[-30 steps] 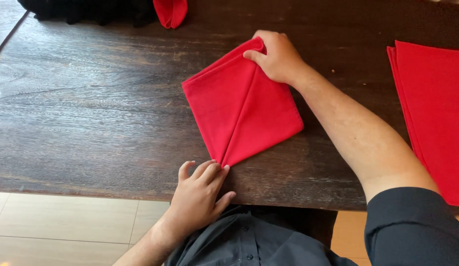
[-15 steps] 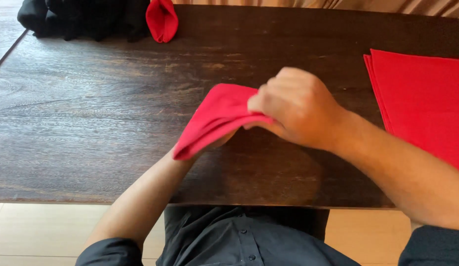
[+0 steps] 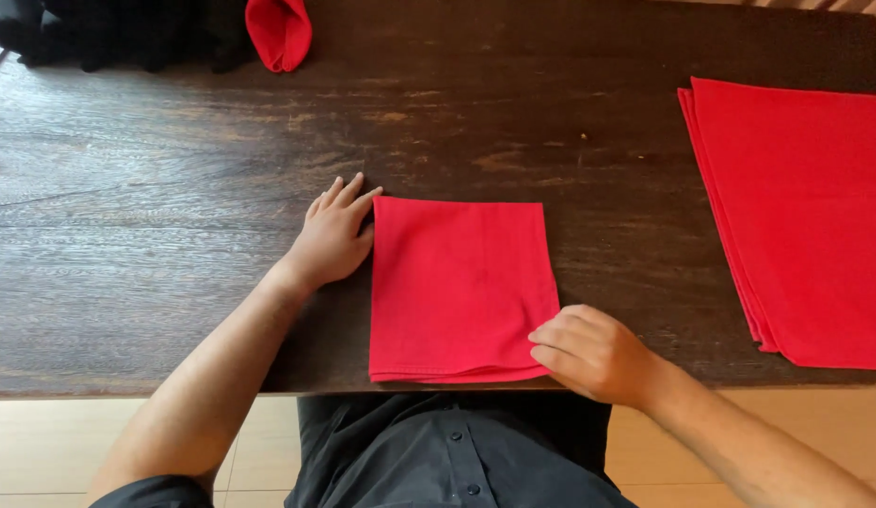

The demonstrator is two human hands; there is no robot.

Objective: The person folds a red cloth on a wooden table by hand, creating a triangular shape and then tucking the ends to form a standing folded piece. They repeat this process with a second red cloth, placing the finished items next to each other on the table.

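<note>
My dark button-up shirt (image 3: 457, 461) fills the bottom edge, light floor on either side. Just past it, my right hand (image 3: 593, 353) sits at the near edge of the dark wooden table (image 3: 175, 188), fingers curled, fingertips pinching the near right corner of the folded red cloth napkin (image 3: 457, 287). My left hand (image 3: 333, 237) lies flat beyond that, fingers together and pointing away, its side touching the napkin's far left edge and pressing on the table.

Change: a second ago the napkin lay as a diamond with a centre crease, right hand on its far tip, left hand at its near tip. Half a second ago both hands had it lifted off the table, bunched. Now it's back down as a flat rectangle, squared to the table edge, near edge showing stacked layers, almost flush with the table's lip. So it got picked up, turned or refolded and laid down again; I'd judge the hands are now just aligning edges.

To the right, well apart from the napkin, a stack of flat red cloth napkins (image 3: 805, 216), unfolded, edges slightly fanned on the left side, partly cut off by the frame. Far left corner: a rolled, upright red napkin (image 3: 280, 33) next to some dark black fabric item (image 3: 109, 33), can't tell what it is.

No packages, labels or signs visible anywhere.
</note>
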